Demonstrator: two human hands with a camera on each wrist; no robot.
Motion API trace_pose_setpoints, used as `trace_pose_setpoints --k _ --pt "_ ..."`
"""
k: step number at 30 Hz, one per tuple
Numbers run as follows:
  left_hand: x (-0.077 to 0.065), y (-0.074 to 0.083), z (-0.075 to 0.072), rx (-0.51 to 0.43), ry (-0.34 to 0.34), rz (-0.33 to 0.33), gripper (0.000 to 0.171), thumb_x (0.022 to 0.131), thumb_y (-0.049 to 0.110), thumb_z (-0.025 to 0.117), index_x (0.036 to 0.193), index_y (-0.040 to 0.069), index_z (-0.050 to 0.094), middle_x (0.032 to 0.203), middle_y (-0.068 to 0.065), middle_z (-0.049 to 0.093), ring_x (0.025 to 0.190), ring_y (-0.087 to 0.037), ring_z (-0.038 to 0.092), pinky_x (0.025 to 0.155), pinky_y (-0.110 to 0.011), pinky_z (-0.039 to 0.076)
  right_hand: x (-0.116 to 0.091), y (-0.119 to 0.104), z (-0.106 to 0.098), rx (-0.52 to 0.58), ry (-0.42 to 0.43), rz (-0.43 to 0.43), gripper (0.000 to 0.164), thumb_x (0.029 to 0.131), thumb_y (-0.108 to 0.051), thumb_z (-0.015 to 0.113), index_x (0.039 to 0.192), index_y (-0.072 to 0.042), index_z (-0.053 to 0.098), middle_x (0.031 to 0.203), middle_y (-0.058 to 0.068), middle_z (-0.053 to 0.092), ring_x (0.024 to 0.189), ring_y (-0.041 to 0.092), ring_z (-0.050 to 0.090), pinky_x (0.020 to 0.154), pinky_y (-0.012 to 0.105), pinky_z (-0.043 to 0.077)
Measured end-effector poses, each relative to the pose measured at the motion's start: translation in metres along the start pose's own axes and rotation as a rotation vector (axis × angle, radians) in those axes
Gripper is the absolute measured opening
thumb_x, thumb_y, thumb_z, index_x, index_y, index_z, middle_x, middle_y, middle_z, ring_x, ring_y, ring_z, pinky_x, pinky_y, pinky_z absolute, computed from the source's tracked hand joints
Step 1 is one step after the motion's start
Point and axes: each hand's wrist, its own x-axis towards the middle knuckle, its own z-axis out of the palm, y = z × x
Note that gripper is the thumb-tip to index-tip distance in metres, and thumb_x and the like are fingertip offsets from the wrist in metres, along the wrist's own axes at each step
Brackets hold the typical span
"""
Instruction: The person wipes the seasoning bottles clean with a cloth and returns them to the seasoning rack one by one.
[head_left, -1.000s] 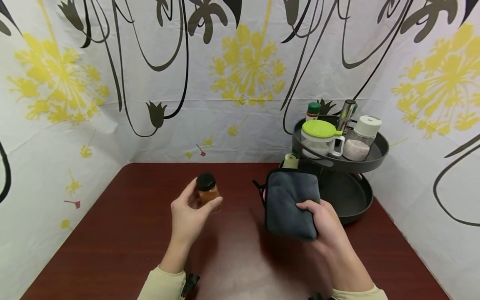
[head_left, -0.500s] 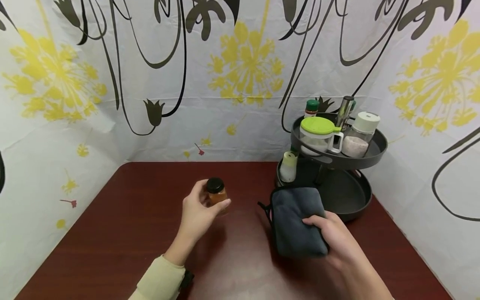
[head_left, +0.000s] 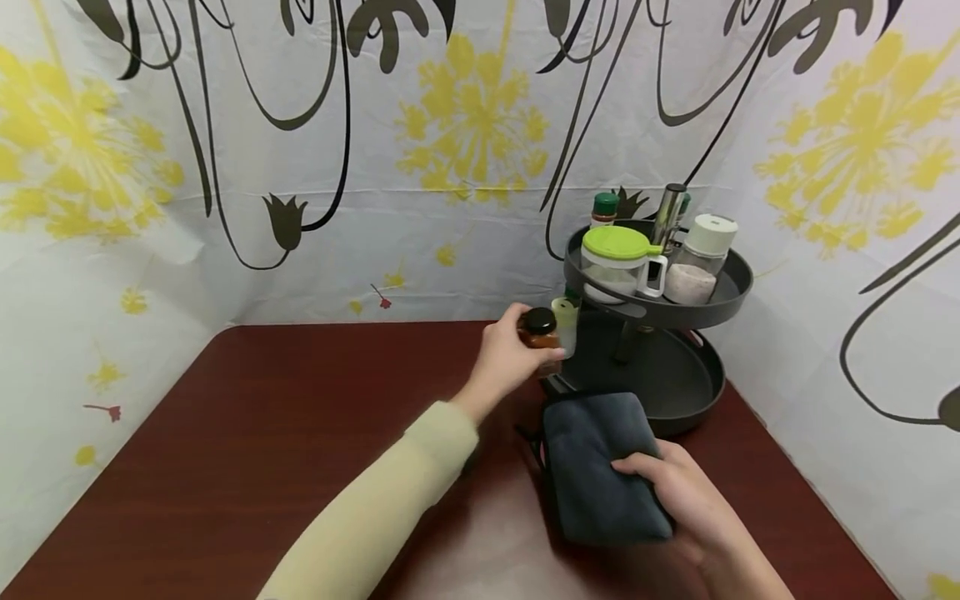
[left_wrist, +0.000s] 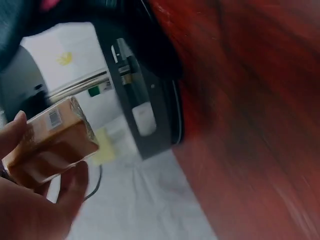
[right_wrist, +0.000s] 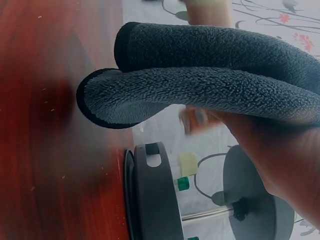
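Observation:
In the head view my left hand (head_left: pixel 504 358) grips a small spice jar (head_left: pixel 542 342) with a black lid and orange-brown contents. The jar is held at the left side of a dark two-tier rack (head_left: pixel 637 400), close to a pale-capped shaker (head_left: pixel 566 321). The left wrist view shows the jar's squarish base (left_wrist: pixel 52 142) with a barcode sticker. Nearer to me, my right hand (head_left: pixel 693 500) holds a folded dark grey towel (head_left: pixel 603 471), thumb on top. Its black-edged folds (right_wrist: pixel 200 90) fill much of the right wrist view.
On the rack's upper tier (head_left: pixel 720 310) stand a lime-lidded jar (head_left: pixel 618 262) with a handle, a white-capped jar (head_left: pixel 697 262), a steel cylinder (head_left: pixel 670 212) and a green-capped bottle (head_left: pixel 603 208). Dark red tabletop (head_left: pixel 262 433) spreads left, and patterned sheeting (head_left: pixel 465 275) hangs behind.
My left hand has carried the spice jar rightward and farther away, up to the rack. My right hand and the towel have dropped slightly toward me. The head view has shifted a little right.

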Motion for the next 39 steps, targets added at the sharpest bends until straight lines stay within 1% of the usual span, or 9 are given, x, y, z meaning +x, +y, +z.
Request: trace_pose_setpoints --k 5,9,13,17,24,27,31,35,39 --pt "0.021 0.001 0.037 0.001 -0.064 -0.033 0.069 0.085 0.034 0.093 0.143 0.019 0.058 0.126 -0.007 0.074 0.113 -0.021 0.073 0.093 -0.039 0.062 -0.004 0.006 -0.006 0.017 -0.007 0.011 0.061 0.11 -0.021 0.052 0.159 0.005 0.028 0.131 0.008 0.063 0.111 0.026 0.071 0.095 0.045 0.061" --pt "0.03 0.003 0.06 0.117 -0.113 -0.019 0.081 0.085 0.04 0.091 0.152 0.016 0.052 0.133 -0.01 0.072 0.118 -0.023 0.072 0.096 -0.04 0.062 -0.006 0.007 -0.012 0.021 -0.01 -0.006 0.062 0.11 -0.02 0.052 0.16 0.006 0.026 0.133 0.008 0.062 0.113 0.026 0.071 0.096 0.046 0.061" --pt "0.035 0.001 0.071 0.269 -0.146 0.014 0.077 0.086 0.042 0.091 0.147 0.013 0.055 0.133 -0.012 0.071 0.116 -0.026 0.073 0.089 -0.038 0.062 -0.006 0.008 -0.015 0.017 -0.008 -0.005 0.06 0.111 -0.021 0.052 0.159 0.005 0.028 0.131 0.008 0.063 0.112 0.026 0.072 0.095 0.046 0.062" --pt "0.035 -0.005 0.078 0.372 -0.177 0.022 0.069 0.086 0.043 0.091 0.138 0.012 0.057 0.125 -0.013 0.073 0.106 -0.026 0.075 0.08 -0.035 0.062 -0.007 0.011 -0.018 0.013 -0.001 0.004 0.06 0.111 -0.022 0.051 0.159 0.006 0.028 0.129 0.007 0.064 0.11 0.026 0.073 0.093 0.045 0.062" --pt "0.034 -0.015 0.084 0.431 -0.209 0.002 0.065 0.086 0.048 0.089 0.132 0.014 0.058 0.113 -0.011 0.074 0.094 -0.025 0.076 0.074 -0.034 0.062 -0.004 0.013 -0.02 0.015 -0.002 -0.009 0.056 0.111 -0.021 0.051 0.157 0.004 0.033 0.126 0.006 0.066 0.108 0.025 0.073 0.092 0.045 0.063" --pt "0.034 -0.016 0.08 0.43 -0.224 0.006 0.068 0.087 0.049 0.088 0.136 0.013 0.057 0.117 -0.011 0.074 0.097 -0.024 0.076 0.075 -0.033 0.062 -0.004 0.012 -0.018 0.013 -0.008 -0.011 0.055 0.111 -0.021 0.051 0.156 0.005 0.034 0.126 0.005 0.066 0.108 0.025 0.073 0.092 0.044 0.063" --pt "0.035 -0.012 0.068 0.381 -0.246 0.014 0.074 0.089 0.051 0.085 0.146 0.014 0.055 0.132 -0.011 0.071 0.106 -0.022 0.074 0.084 -0.034 0.062 -0.002 0.01 -0.014 0.013 -0.009 -0.001 0.057 0.111 -0.022 0.051 0.158 0.004 0.031 0.13 0.006 0.064 0.111 0.025 0.072 0.094 0.045 0.062" --pt "0.034 -0.002 0.043 0.329 -0.237 0.015 0.071 0.093 0.049 0.081 0.152 0.017 0.054 0.138 -0.008 0.069 0.115 -0.022 0.071 0.093 -0.039 0.061 0.002 0.005 -0.01 0.008 -0.001 -0.005 0.059 0.11 -0.022 0.052 0.158 0.004 0.03 0.131 0.006 0.063 0.112 0.025 0.071 0.095 0.046 0.061" --pt "0.032 0.003 0.009 0.306 -0.192 0.024 0.06 0.097 0.042 0.079 0.147 0.018 0.058 0.134 -0.007 0.071 0.117 -0.023 0.069 0.095 -0.042 0.06 0.009 -0.003 -0.004 0.014 -0.021 -0.026 0.062 0.11 -0.021 0.051 0.161 0.004 0.024 0.134 0.007 0.06 0.114 0.024 0.07 0.096 0.047 0.061"
